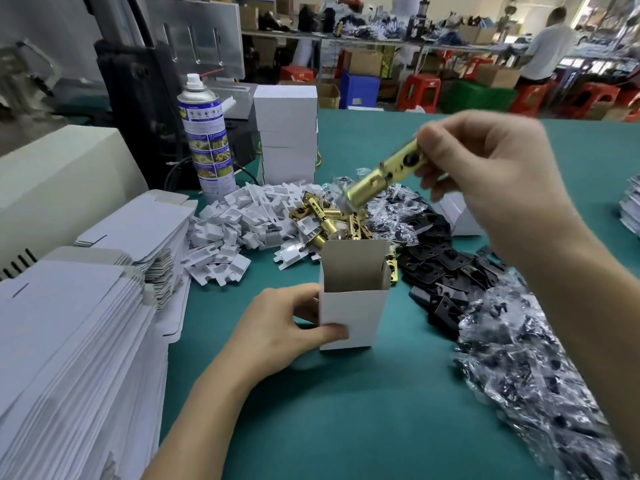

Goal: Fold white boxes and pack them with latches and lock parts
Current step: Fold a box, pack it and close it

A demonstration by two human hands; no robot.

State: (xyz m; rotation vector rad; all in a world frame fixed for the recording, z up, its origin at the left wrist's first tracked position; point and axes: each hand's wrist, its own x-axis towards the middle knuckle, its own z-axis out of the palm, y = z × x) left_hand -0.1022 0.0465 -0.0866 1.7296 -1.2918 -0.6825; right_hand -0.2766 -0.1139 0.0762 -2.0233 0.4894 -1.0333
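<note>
Holding latch (382, 171) over box (351, 299) held upright.

Green table (346, 410) carried one open box (349, 317), upright, near the middle; flat blanks (69, 341) stacked along the left edge; white clips (235, 220) heaped behind, touching brass latches (325, 216); black plates (440, 268) spread right of the box, running into bagged parts (519, 358); spray can (206, 140) upright at the back, beside stacked closed boxes (287, 133); pale stack (630, 209) at far right, contents unclear.
</note>
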